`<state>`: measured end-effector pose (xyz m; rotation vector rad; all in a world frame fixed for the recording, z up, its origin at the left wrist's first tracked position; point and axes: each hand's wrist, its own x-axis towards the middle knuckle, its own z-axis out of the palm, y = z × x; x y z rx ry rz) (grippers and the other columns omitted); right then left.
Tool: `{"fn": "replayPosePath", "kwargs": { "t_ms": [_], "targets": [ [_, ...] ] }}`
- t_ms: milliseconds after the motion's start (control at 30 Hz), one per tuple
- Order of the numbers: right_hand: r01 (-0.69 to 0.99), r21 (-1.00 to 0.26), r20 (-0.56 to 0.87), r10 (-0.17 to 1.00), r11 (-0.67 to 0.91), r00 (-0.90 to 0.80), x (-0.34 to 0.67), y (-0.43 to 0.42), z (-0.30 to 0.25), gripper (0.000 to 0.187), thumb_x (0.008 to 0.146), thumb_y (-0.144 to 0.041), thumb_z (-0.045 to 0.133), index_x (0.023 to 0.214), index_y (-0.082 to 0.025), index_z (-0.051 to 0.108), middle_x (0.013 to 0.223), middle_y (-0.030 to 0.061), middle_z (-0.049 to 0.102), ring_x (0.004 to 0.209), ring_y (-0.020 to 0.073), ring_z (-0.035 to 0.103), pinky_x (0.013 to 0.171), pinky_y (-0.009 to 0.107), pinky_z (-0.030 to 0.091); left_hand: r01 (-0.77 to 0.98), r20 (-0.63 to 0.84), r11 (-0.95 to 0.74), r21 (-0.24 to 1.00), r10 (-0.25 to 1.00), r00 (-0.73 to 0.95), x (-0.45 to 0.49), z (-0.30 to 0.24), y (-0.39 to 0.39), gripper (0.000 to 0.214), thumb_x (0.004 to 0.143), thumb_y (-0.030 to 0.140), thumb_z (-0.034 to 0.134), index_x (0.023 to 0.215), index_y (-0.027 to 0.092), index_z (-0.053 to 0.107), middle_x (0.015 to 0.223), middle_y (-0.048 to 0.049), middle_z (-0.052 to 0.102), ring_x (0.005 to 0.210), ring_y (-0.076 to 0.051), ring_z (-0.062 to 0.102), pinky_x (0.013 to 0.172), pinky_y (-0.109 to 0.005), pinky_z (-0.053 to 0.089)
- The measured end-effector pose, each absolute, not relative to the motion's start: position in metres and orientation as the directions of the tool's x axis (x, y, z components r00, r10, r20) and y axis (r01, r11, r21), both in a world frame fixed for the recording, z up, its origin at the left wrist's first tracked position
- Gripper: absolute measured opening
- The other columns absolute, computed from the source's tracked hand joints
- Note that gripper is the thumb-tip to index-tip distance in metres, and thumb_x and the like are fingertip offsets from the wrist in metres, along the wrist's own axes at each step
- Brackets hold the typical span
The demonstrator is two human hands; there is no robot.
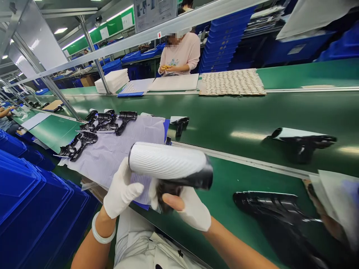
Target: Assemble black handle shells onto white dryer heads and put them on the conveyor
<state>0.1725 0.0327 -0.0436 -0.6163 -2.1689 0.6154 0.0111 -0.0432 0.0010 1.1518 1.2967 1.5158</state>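
Both my hands wear white gloves and hold a hair-dryer-shaped unit (pixel 168 162) with a ribbed white barrel and a black handle part, just above the near edge of the green bench. My left hand (pixel 121 192) presses against the barrel's rear end, fingers curled. My right hand (pixel 183 207) grips the black handle from below, a bare fingertip showing through the glove. A pale jade bangle (pixel 101 233) circles my left wrist.
Several black handle shells (pixel 92 130) lie on a pale cloth (pixel 117 149) to the left. Finished units (pixel 301 140) ride the green conveyor (pixel 224 116). Black parts (pixel 277 216) sit at right. Blue crates (pixel 33 209) stand lower left. A person (pixel 176 56) works across the belt.
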Motion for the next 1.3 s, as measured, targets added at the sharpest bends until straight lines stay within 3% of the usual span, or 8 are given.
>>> {"fn": "replayPosePath", "kwargs": {
  "t_ms": [67, 100, 167, 267, 500, 733, 967, 1300],
  "targets": [
    [-0.079, -0.946, 0.241, 0.521, 0.315, -0.819, 0.178, 0.029, -0.047, 0.076, 0.097, -0.064, 0.016, 0.059, -0.017, 0.063, 0.042, 0.0050, 0.056, 0.035, 0.0151, 0.053, 0.035, 0.024, 0.045, 0.047, 0.172, -0.166, 0.985, 0.954, -0.245, 0.010, 0.004, -0.041, 0.086, 0.059, 0.055, 0.087, 0.132, 0.019, 0.058, 0.130, -0.0137, 0.065, 0.127, -0.037, 0.055, 0.114, -0.047, 0.039],
    [-0.132, -0.991, 0.113, 0.387, -0.024, -0.915, 0.178, 0.029, -0.052, 0.077, 0.091, -0.071, 0.017, 0.054, -0.018, 0.059, 0.039, 0.0057, 0.053, 0.032, 0.0160, 0.051, 0.033, 0.025, 0.042, 0.077, 0.202, -0.189, 0.979, 0.948, -0.245, 0.011, 0.005, -0.039, 0.091, 0.057, 0.051, 0.089, 0.135, 0.020, 0.054, 0.133, -0.0135, 0.063, 0.128, -0.036, 0.055, 0.113, -0.047, 0.040],
    [-0.082, -0.831, 0.004, 0.141, -0.551, -0.990, 0.174, 0.027, -0.063, 0.073, 0.081, -0.078, 0.025, 0.050, -0.019, 0.054, 0.036, 0.0066, 0.050, 0.028, 0.0171, 0.047, 0.030, 0.026, 0.038, 0.152, 0.284, -0.254, 0.955, 0.931, -0.231, 0.012, 0.009, -0.036, 0.094, 0.053, 0.048, 0.092, 0.134, 0.020, 0.054, 0.134, -0.0133, 0.061, 0.125, -0.036, 0.057, 0.110, -0.047, 0.044],
    [-0.026, -0.588, -0.007, 0.037, -0.809, -0.999, 0.165, 0.025, -0.078, 0.061, 0.078, -0.071, 0.035, 0.057, -0.017, 0.056, 0.034, 0.0038, 0.049, 0.024, 0.0157, 0.039, 0.026, 0.026, 0.030, 0.257, 0.380, -0.332, 0.908, 0.910, -0.167, 0.011, 0.012, -0.034, 0.091, 0.045, 0.047, 0.095, 0.125, 0.021, 0.060, 0.129, -0.0125, 0.064, 0.113, -0.033, 0.064, 0.099, -0.044, 0.051],
    [0.051, -0.507, -0.078, -0.014, -0.860, -0.997, 0.167, 0.020, -0.083, 0.054, 0.083, -0.060, 0.031, 0.082, -0.013, 0.059, 0.040, 0.0019, 0.055, 0.026, 0.0160, 0.042, 0.028, 0.025, 0.029, 0.481, 0.498, -0.379, 0.790, 0.855, -0.144, 0.008, 0.008, -0.037, 0.075, 0.052, 0.040, 0.094, 0.114, 0.020, 0.057, 0.093, -0.0038, 0.069, 0.076, -0.020, 0.068, 0.076, -0.034, 0.057],
    [-0.141, -0.470, -0.115, 0.219, -0.871, -0.969, 0.187, 0.001, -0.045, 0.072, 0.086, -0.079, -0.002, 0.099, -0.023, 0.041, 0.041, -0.0090, 0.047, 0.020, 0.0121, 0.035, 0.034, 0.020, 0.027, 0.350, 0.584, -0.504, 0.790, 0.793, -0.176, 0.004, -0.006, -0.031, 0.069, 0.066, 0.032, 0.089, 0.124, 0.026, 0.051, 0.126, -0.0103, 0.064, 0.119, -0.028, 0.063, 0.103, -0.046, 0.051],
    [-0.135, -0.640, -0.147, 0.294, -0.756, -0.944, 0.193, -0.007, -0.017, 0.055, 0.072, -0.073, 0.054, 0.088, -0.022, 0.039, 0.054, -0.0004, 0.059, 0.041, 0.0120, 0.052, 0.047, 0.020, 0.033, 0.247, 0.506, -0.455, 0.855, 0.836, -0.211, 0.004, -0.016, -0.032, 0.058, 0.079, 0.047, 0.077, 0.128, 0.025, 0.055, 0.126, -0.0103, 0.065, 0.117, -0.026, 0.064, 0.098, -0.040, 0.054],
    [-0.114, -0.909, -0.070, 0.417, -0.402, -0.906, 0.181, 0.011, -0.038, 0.045, 0.058, -0.054, 0.073, 0.073, -0.016, 0.053, 0.070, -0.0002, 0.049, 0.064, 0.0116, 0.043, 0.057, 0.025, 0.035, 0.345, 0.475, -0.368, 0.863, 0.825, -0.308, 0.011, -0.013, -0.038, 0.063, 0.071, 0.045, 0.084, 0.126, 0.028, 0.057, 0.119, -0.0059, 0.065, 0.112, -0.023, 0.064, 0.096, -0.035, 0.053]
  ]
}}
